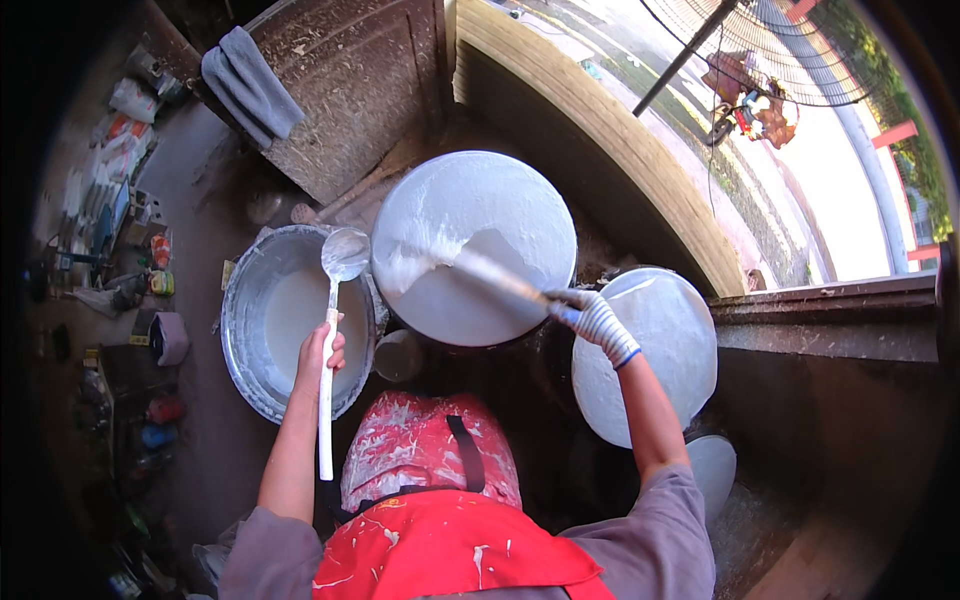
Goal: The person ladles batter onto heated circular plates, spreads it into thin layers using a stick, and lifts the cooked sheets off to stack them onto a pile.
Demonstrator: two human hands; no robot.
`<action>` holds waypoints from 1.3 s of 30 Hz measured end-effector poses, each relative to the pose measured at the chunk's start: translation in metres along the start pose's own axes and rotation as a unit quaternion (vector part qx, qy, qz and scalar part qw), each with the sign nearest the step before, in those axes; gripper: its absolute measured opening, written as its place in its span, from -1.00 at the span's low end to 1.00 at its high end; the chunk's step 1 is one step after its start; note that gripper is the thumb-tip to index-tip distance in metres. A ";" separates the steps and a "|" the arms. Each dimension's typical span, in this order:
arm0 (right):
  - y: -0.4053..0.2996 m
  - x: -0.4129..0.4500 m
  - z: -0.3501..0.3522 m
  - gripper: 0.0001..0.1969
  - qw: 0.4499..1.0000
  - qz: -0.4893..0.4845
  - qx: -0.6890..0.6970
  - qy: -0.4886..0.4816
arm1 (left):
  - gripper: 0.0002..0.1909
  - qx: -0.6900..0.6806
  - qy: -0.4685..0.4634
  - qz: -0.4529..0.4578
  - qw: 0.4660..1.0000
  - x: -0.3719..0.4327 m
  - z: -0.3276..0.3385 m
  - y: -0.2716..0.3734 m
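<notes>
My bare left hand [321, 354] grips the white handle of a metal ladle [346, 255]. The ladle's bowl hangs over the right rim of a wide metal basin [244, 360], which holds a milky white liquid [296, 315]. My right hand [592, 319], in a striped knit glove, holds a long stick-like tool [502, 277], blurred along its length. The tool's far end lies over a large round white surface [480, 195]. A rough white layer covers much of that surface; a smoother grey patch [465, 307] shows at its lower part.
To the right stands a second round white-topped vessel [645, 352], with a smaller pale disc [710, 472] below it. A wooden board wall [600, 142] curves behind. A grey towel [251, 86] hangs on a brown panel [352, 82]. Bags and bottles clutter the left floor.
</notes>
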State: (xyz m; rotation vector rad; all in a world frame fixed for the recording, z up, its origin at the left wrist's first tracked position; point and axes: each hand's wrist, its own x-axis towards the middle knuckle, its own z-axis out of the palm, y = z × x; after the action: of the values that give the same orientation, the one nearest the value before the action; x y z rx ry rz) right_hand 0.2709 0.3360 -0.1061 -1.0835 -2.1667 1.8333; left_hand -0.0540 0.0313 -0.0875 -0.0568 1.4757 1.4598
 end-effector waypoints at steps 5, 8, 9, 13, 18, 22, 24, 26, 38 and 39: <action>0.004 -0.035 0.039 -0.71 0.996 0.027 -0.077 0.028 | -0.65 0.087 -0.038 -0.005 0.995 -0.012 -0.003 -0.004; 0.019 -0.074 0.058 -0.69 0.997 0.051 -0.037 0.040 | -0.63 0.126 -0.081 -0.001 0.989 -0.022 -0.019 -0.008; 0.021 -0.086 0.063 -0.68 0.996 0.065 -0.024 0.058 | -0.63 0.145 -0.105 0.002 0.984 -0.025 -0.024 -0.007; 0.028 -0.099 0.101 -0.67 0.931 0.055 0.135 0.335 | -0.62 0.157 -0.176 -0.013 0.972 -0.024 -0.016 -0.003; 0.030 -0.122 0.200 -0.61 0.957 0.082 0.053 0.274 | -0.63 0.152 -0.281 -0.012 0.947 -0.012 -0.019 0.000; -0.015 -0.126 0.262 -0.52 0.914 -0.009 0.045 0.404 | -0.59 0.076 -0.355 0.017 0.932 -0.021 -0.013 0.031; -0.054 -0.099 0.303 -0.48 0.900 -0.018 0.192 0.392 | -0.58 0.009 -0.374 0.047 0.926 -0.031 -0.015 0.052; -0.074 -0.051 0.343 -0.46 0.859 -0.021 0.377 0.345 | -0.58 -0.035 -0.386 0.081 0.918 -0.035 -0.021 0.068; -0.042 -0.047 0.377 -0.56 0.807 0.170 0.471 0.315 | -0.62 0.091 -0.191 0.073 0.975 -0.027 -0.131 0.048; -0.032 -0.059 0.367 -0.55 0.803 0.169 0.477 0.315 | -0.62 0.093 -0.194 0.059 0.975 -0.027 -0.128 0.044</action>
State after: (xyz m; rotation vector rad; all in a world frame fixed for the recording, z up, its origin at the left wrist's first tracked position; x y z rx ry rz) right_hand 0.1162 0.0003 -0.1552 -1.4911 -0.5435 1.8807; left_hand -0.1448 -0.0706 -0.0704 0.4152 1.3001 1.3277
